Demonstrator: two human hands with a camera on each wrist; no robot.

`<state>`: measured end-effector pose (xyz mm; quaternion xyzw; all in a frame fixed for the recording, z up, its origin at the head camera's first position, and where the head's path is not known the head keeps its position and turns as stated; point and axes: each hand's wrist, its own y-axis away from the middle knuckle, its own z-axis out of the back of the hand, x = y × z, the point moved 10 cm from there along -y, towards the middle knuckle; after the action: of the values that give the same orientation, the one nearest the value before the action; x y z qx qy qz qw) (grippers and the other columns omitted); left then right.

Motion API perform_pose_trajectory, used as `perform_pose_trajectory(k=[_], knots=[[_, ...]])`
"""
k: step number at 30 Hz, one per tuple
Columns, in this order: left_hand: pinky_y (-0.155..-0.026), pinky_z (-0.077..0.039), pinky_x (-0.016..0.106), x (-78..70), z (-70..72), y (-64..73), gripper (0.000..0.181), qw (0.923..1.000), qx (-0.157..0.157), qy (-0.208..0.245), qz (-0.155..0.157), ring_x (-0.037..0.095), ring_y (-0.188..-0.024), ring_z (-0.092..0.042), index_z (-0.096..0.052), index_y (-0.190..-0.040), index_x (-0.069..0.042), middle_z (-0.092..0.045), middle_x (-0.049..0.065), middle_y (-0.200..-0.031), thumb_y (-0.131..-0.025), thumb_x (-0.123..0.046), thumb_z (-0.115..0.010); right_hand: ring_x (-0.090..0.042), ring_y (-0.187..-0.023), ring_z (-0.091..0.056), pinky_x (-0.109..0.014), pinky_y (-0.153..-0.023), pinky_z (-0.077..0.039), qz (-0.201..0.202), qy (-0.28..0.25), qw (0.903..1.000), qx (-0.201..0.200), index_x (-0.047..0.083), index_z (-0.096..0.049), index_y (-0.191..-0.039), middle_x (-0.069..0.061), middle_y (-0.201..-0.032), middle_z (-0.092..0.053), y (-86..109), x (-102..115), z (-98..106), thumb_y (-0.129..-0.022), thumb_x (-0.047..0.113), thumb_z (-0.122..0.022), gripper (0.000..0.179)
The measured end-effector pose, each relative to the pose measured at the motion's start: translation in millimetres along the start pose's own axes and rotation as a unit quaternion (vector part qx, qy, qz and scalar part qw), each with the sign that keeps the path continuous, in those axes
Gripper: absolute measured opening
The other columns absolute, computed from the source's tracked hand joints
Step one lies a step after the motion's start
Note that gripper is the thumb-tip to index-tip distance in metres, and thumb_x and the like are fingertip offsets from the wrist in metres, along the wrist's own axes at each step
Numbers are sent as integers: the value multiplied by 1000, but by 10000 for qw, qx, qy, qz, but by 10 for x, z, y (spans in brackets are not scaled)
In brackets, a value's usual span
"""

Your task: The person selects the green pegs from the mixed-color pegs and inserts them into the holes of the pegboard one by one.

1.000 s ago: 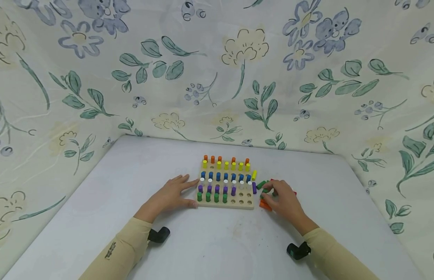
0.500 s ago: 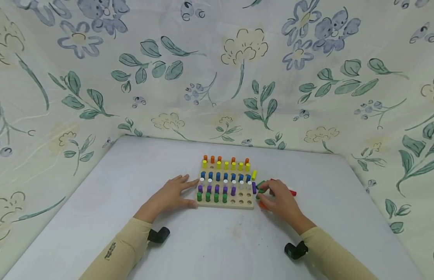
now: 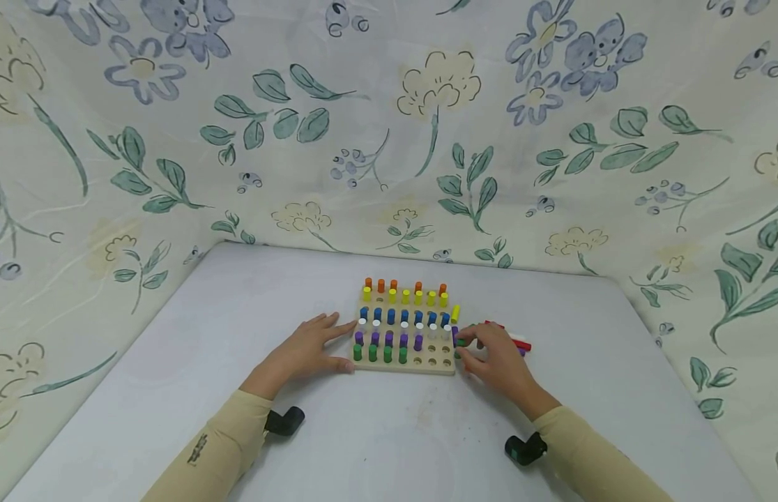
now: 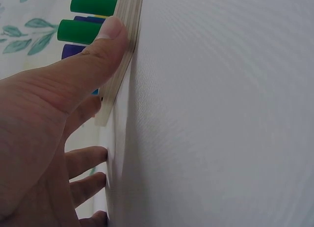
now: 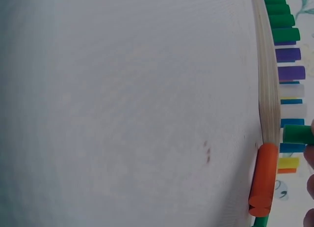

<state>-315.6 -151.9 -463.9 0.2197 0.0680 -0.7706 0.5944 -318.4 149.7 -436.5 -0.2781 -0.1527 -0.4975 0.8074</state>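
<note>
A wooden pegboard (image 3: pixel 408 369) holds upright pegs in rows: orange, yellow, blue, white, purple and, nearest, green. My left hand (image 3: pixel 306 348) spreads its fingers at the board's left side; in the left wrist view its thumb (image 4: pixel 109 38) presses against the board's edge. Beside the right edge, my right hand (image 3: pixel 498 359) pinches a green peg (image 5: pixel 298 134) between thumb and fingers. That peg appears level with the peg tops in the right wrist view. At the right end of the green row, three holes (image 3: pixel 432 362) stand bare; two purple-row holes lie behind them.
Loose pegs lie right of the board: a yellow peg (image 3: pixel 455 314), a purple peg (image 3: pixel 454 332) partly behind my fingers, and red pegs (image 3: pixel 521 344) beyond the hand. Close against the board lies an orange peg (image 5: pixel 264 175). A floral cloth (image 3: pixel 389 174) hangs behind the white table (image 3: pixel 270 279).
My right hand has moved left from the loose pegs to the board's right edge, bringing a green peg with it. The left hand and the board have stayed in place.
</note>
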Motion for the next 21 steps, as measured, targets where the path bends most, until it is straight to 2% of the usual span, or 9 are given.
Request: perform_pose_trajectory(k=[13, 21], knots=[[-118, -20, 68, 16, -6, -9, 90, 10000, -13, 0, -8, 48, -152, -16, -43, -156, -22, -27, 22, -164, -82, -60, -77, -14, -89, -56, -27, -73, -53, 443, -102, 9989, -147, 13, -72, -113, 6, -98, -67, -18, 116, -36, -90, 18, -80, 25], [-118, -21, 68, 24, -12, -16, 90, 10000, -46, -19, -28, 48, -151, -17, -44, -156, -22, -28, 23, -164, -81, -60, -77, -12, -88, -56, -27, -73, -54, 382, -179, 9991, -80, 15, -73, -115, 9, -96, -66, -38, 163, -86, -90, 19, -80, 26]])
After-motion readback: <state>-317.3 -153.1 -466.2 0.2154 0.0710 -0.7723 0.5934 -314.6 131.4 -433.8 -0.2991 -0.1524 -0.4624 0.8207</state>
